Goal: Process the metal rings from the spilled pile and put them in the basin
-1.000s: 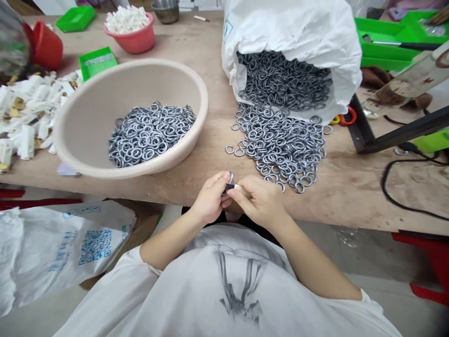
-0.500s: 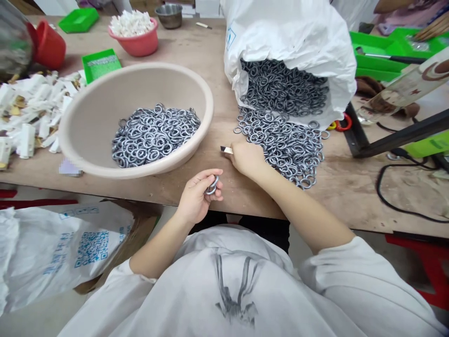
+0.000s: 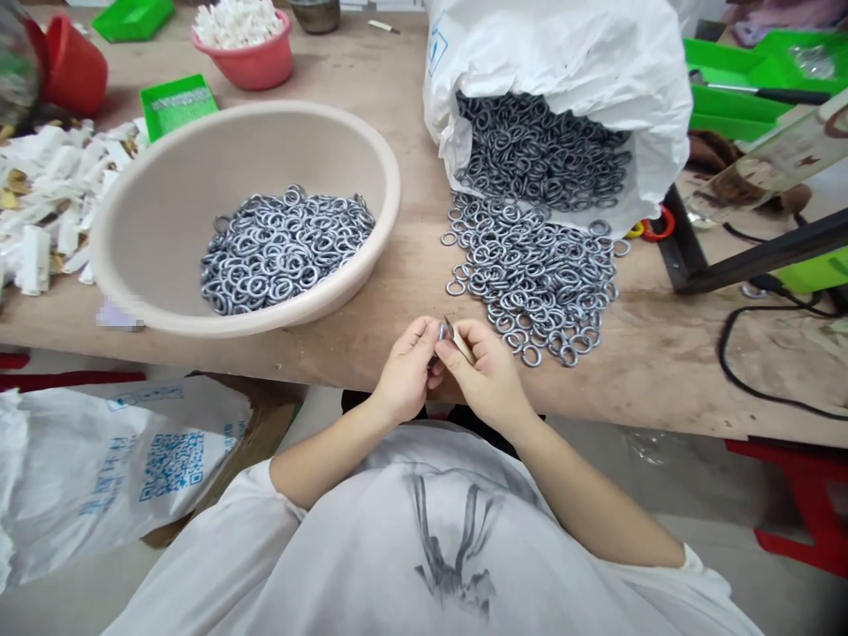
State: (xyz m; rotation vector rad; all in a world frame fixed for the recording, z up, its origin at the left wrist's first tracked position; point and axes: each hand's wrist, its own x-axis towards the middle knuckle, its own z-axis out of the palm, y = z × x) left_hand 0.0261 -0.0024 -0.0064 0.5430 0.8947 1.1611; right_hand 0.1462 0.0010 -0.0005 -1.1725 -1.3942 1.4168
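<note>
Close together in front of my body, at the table's near edge, my two hands meet. My left hand (image 3: 404,375) pinches a grey metal-coloured ring (image 3: 442,331), mostly covered by the fingers. A small knife (image 3: 462,344) with a pale handle and dark blade is gripped in my right hand (image 3: 491,375), its blade tip at the ring. Beyond my right hand spreads a loose pile of similar rings (image 3: 543,283), spilling from a white sack (image 3: 563,53) lying on its side. To the left, a big beige basin (image 3: 390,203) holds a heap of rings (image 3: 284,252).
White plastic parts (image 3: 36,256) cover the table's left side. Behind the basin are a green tray (image 3: 177,106) and a pink bowl (image 3: 248,66) of white pieces. A black metal frame (image 3: 748,269) and cable (image 3: 722,340) lie right. A printed sack (image 3: 119,477) is below left.
My right hand has come back from beside the ring pile, bringing the knife to my left hand. My left hand has shifted slightly right with its ring. The view has shifted a little.
</note>
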